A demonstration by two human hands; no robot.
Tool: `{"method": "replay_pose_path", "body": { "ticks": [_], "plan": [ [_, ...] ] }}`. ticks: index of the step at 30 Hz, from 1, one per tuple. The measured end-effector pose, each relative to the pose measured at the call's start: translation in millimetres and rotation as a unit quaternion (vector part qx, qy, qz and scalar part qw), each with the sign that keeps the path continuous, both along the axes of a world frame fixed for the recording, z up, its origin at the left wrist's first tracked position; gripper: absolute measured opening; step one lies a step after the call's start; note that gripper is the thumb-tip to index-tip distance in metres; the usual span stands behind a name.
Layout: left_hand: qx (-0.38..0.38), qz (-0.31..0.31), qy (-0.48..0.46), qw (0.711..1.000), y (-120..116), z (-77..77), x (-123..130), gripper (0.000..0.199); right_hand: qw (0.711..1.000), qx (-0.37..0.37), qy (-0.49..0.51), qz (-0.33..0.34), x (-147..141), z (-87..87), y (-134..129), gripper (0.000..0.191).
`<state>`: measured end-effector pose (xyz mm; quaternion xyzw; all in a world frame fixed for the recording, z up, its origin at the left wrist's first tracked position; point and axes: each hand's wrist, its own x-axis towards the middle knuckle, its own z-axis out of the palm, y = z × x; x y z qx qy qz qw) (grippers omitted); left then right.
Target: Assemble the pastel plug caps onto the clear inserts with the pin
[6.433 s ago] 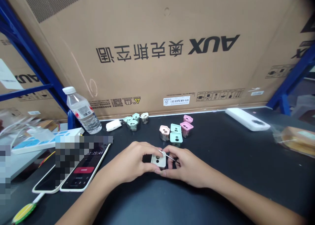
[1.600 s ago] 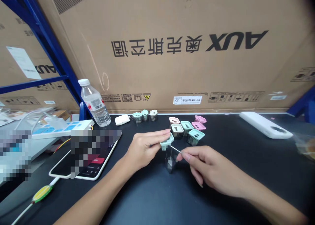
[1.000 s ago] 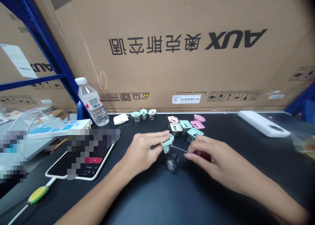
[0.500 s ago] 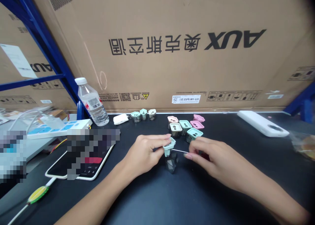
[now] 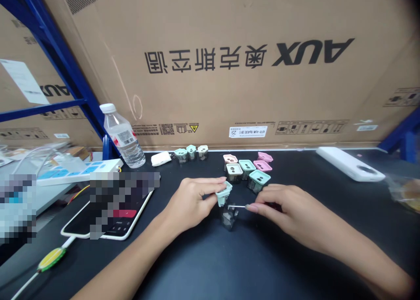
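In the head camera view, the left hand (image 5: 192,201) and the right hand (image 5: 284,208) meet near the middle of a black bench (image 5: 197,265). The fingers (image 5: 208,184) of the left hand are closed on a small mint green cap (image 5: 223,194), which sits at 3 o'clock from that hand and leans to one side. A small dark see-through cup (image 5: 228,217) stands on the bench at 6 o'clock from the cap, just under it. I cannot tell if the cap and the cup touch. The fingers (image 5: 259,206) of the right hand are pinched on a thin metal pin (image 5: 239,206). The pin points to 9 o'clock, toward the small gap above the cup. At 12 o'clock from the hands, a bunch of six little cups with green and pink caps (image 5: 247,168) stands on the bench. Three more with green caps (image 5: 188,153) stand at 11 o'clock. Farther along at 11 o'clock are a white earbud case (image 5: 160,159) and a clear water bottle (image 5: 123,138). A phone (image 5: 131,217) lies at 9 o'clock, partly hidden by a blur. A white power bank (image 5: 349,164) lies at 2 o'clock. A big brown AUX box (image 5: 246,94) stands behind the bench.
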<state>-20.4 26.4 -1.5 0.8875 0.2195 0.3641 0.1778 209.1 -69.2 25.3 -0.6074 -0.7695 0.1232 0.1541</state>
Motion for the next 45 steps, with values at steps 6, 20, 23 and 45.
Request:
{"method": "replay_pose_path", "body": {
  "ticks": [6, 20, 23, 45],
  "plan": [
    [0.005, -0.003, 0.01, 1.0, -1.0, -1.1, -0.1, 0.034, 1.0, 0.0, -0.016, 0.009, 0.4, 1.0, -2.0, 0.03],
    [0.002, -0.01, 0.01, 1.0, -1.5, -1.0, 1.2, 0.032, 1.0, -0.007, -0.002, 0.026, 0.2, 2.3, -0.7, 0.029],
    [-0.001, -0.01, 0.01, 1.0, -2.0, -0.4, 1.5, 0.032, 0.999, -0.013, 0.009, 0.028, 2.4, 3.7, 1.4, 0.031],
    [0.014, -0.006, -0.063, 0.998, -2.8, 2.0, 3.5, 0.036, 0.983, -0.092, 0.157, -0.015, -2.0, 7.0, 1.6, 0.04]
  ]
}}
